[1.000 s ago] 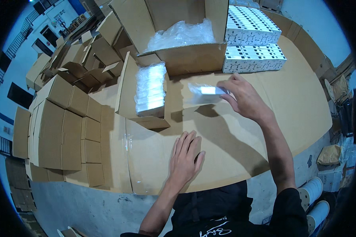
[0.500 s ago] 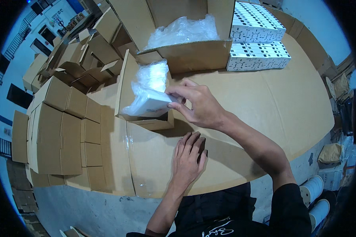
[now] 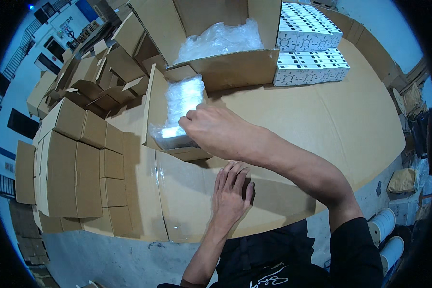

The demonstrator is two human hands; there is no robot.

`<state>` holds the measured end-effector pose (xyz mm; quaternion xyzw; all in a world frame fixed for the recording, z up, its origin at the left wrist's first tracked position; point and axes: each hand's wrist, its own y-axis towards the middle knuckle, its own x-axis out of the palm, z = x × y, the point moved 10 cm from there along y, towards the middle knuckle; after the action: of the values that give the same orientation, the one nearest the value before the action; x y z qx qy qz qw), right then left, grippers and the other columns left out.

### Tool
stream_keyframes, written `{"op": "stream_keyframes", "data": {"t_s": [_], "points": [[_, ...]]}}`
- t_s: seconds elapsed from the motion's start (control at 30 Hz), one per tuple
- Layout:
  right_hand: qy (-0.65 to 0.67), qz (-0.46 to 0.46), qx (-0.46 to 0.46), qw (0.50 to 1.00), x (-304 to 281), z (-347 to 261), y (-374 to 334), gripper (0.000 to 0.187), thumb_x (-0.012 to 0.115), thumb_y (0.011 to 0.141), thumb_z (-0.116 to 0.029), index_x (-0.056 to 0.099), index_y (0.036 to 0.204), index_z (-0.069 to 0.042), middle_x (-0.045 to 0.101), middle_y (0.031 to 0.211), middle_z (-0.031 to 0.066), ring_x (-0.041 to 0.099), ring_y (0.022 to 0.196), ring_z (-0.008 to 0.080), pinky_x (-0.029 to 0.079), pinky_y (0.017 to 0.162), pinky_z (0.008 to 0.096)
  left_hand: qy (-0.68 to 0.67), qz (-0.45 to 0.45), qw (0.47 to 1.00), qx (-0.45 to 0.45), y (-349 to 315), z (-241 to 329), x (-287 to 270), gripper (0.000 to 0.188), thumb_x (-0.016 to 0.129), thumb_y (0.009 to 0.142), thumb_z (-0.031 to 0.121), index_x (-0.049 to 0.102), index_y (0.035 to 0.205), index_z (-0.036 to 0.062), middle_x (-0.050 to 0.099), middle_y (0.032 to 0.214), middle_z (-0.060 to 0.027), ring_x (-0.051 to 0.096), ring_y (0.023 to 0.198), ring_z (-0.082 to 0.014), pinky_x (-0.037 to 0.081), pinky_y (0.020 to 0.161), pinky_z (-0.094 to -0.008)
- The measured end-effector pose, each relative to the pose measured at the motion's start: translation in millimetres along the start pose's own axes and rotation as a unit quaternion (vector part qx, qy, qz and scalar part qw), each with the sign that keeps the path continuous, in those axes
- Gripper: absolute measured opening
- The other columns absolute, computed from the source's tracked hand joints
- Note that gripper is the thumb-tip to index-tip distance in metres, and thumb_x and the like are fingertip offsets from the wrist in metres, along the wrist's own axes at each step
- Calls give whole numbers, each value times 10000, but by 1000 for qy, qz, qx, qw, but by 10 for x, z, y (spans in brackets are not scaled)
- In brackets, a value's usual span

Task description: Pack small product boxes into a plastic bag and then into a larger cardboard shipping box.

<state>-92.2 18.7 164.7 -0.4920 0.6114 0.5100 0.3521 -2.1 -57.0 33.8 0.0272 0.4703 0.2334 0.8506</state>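
Observation:
A small open brown carton [image 3: 150, 113] stands near the table's middle left, holding several bubble-wrapped packs [image 3: 183, 98]. At its near end a bubble-wrapped white box [image 3: 172, 133] sits low, its narrow bright edge facing up. My right hand [image 3: 213, 129] reaches over the carton's right side, fingers curled closed at the right end of that box; the hand's back hides the fingertips. Lying on the cardboard-covered tabletop just in front of the carton, my left hand [image 3: 230, 192] holds nothing, its fingers stretched out flat.
Behind the small carton stands a larger open carton [image 3: 235, 67] with clear bubble wrap [image 3: 221, 41] inside. White patterned boxes [image 3: 312, 67] are stacked at the back right. Closed brown cartons [image 3: 62, 163] are piled on the left, with open empty ones [image 3: 91, 72] beyond.
My right hand has moved left and turned over, palm down. The wrapped white box has gone from lying tilted atop the carton to standing lower inside it. My left hand stays put.

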Motion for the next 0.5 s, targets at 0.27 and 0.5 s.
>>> {"op": "stream_keyframes", "data": {"t_s": [0.27,0.5], "points": [[52,-125,12,991,371,42,-3,184,695,906,-145,700,966,29,712,939,183,684,985,368,547,859,495,2,-3,1000,-3,28,16,-9,383,730,875,161,647,1227,34,583,1333,-169,515,1302,-382,419,1093,-508],[66,-11,6,998,530,146,-143,210,715,929,-276,780,1025,-101,744,911,49,576,1010,249,449,879,406,6,-8,1000,-19,-7,-38,13,412,724,882,165,644,1268,45,574,1359,-175,491,1345,-392,399,1117,-515]]}}
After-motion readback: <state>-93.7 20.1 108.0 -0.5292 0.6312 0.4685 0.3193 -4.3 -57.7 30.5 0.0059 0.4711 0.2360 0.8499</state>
